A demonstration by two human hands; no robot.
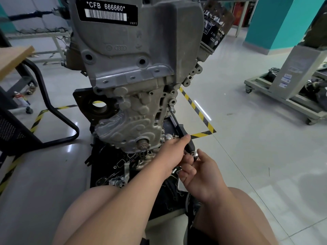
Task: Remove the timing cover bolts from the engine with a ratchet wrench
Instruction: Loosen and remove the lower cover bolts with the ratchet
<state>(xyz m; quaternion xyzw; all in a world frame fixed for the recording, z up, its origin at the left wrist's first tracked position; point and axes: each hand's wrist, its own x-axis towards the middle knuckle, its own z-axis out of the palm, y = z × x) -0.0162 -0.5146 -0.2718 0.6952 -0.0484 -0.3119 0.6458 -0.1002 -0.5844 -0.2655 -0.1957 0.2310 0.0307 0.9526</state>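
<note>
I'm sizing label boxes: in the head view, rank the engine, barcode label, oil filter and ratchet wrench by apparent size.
1. engine
2. barcode label and oil filter: look alike, so unranked; the filter is cut off by the frame
3. ratchet wrench, smallest

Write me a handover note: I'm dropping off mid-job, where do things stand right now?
Left grip holds the ratchet wrench by its black handle.
Right grip pinches the chrome end.
The wrench tip meets the right edge of the timing cover.
Done: some bolt holes look empty.
Left: the bolt at the tip, then check the rest.
</note>
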